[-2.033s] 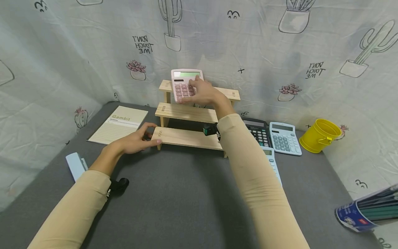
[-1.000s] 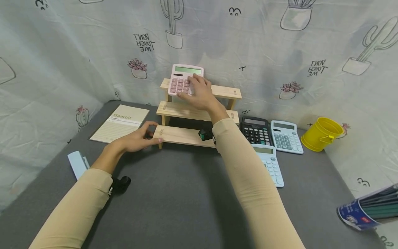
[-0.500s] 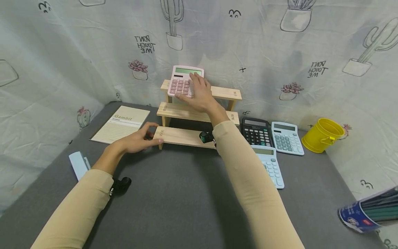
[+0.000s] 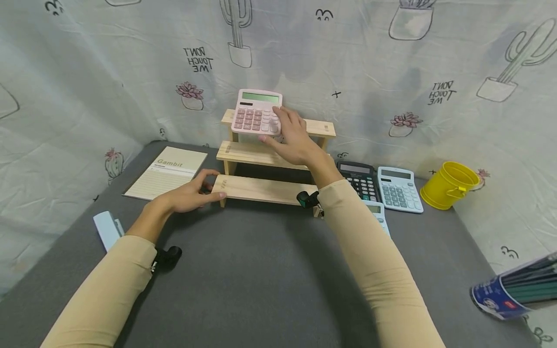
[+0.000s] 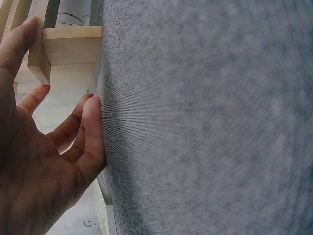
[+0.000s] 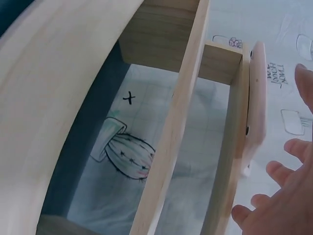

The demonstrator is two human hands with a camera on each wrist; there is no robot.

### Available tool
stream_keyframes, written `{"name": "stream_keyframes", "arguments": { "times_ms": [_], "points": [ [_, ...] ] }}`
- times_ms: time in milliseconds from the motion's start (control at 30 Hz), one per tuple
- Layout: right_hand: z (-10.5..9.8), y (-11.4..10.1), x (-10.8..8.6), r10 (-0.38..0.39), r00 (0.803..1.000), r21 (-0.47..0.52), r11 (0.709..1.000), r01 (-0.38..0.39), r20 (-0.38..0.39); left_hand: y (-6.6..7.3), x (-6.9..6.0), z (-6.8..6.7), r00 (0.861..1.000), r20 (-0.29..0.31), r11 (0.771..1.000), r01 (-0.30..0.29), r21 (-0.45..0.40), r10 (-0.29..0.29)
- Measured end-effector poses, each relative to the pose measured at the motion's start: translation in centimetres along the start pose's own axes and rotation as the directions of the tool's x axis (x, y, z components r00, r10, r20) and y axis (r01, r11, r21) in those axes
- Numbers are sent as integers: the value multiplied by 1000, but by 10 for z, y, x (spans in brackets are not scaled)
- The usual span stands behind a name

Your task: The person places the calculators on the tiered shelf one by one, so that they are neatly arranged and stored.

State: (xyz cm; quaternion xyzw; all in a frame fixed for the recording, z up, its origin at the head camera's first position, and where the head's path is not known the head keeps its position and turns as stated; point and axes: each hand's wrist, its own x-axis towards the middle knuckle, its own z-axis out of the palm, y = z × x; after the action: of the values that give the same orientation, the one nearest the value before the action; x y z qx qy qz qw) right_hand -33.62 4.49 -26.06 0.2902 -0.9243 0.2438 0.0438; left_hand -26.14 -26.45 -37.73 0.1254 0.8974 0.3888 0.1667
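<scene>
A pink calculator (image 4: 250, 113) lies face up on the left part of the top tier of a three-tier wooden stand (image 4: 265, 188). My right hand (image 4: 293, 140) hovers at the calculator's right side with fingers loosely bent. In the right wrist view, a gap separates the fingers (image 6: 281, 171) from the calculator (image 6: 257, 98). My left hand (image 4: 189, 195) holds the left end of the lowest tier between thumb and index finger. The left wrist view shows the thumb on the board (image 5: 39, 58), the index fingertip at its end, and the other fingers near the grey cloth.
On the right lie a black calculator (image 4: 363, 182) and two light blue calculators (image 4: 399, 191), one partly behind my sleeve. Beyond them stand a yellow bucket (image 4: 448, 186) and a pencil tub (image 4: 496, 297). A notepad (image 4: 167, 171) and a light blue stapler (image 4: 106, 229) are at the left.
My right hand has let go of the pink calculator and moved a little right, away from it. The calculator stays on the top tier. My left hand keeps its place on the stand.
</scene>
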Motion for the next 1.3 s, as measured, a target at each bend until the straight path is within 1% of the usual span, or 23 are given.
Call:
{"name": "stream_keyframes", "arguments": {
  "times_ms": [167,367,500,633,867,1033,1200,1300],
  "points": [
    [-5,2,-18,-30,999,-57,998,31,14,1,0,0,1000,-2,1000,7,3,-7],
    [-14,5,-40,-59,998,-99,993,58,-12,1,1,0,1000,-1,1000,-2,6,2],
    [-17,11,-55,-75,997,-125,990,72,-25,1,2,1,1000,3,1000,-6,14,6],
    [-19,17,-70,-85,996,-146,986,81,-22,1,1,1,1000,4,1000,-2,21,2],
    [-28,28,-93,-83,996,-164,984,76,-37,3,-2,-1,1000,1,1000,12,16,-12],
    [-29,39,-112,-94,994,-195,977,84,-48,3,-2,-1,1000,1,1000,10,19,-10],
    [-32,53,-134,-68,995,-209,977,50,-79,2,0,0,1000,7,1000,7,22,-7],
    [-36,61,-145,-49,995,-211,977,30,-86,3,0,-1,1000,10,1000,5,27,-6]
  ]
}}
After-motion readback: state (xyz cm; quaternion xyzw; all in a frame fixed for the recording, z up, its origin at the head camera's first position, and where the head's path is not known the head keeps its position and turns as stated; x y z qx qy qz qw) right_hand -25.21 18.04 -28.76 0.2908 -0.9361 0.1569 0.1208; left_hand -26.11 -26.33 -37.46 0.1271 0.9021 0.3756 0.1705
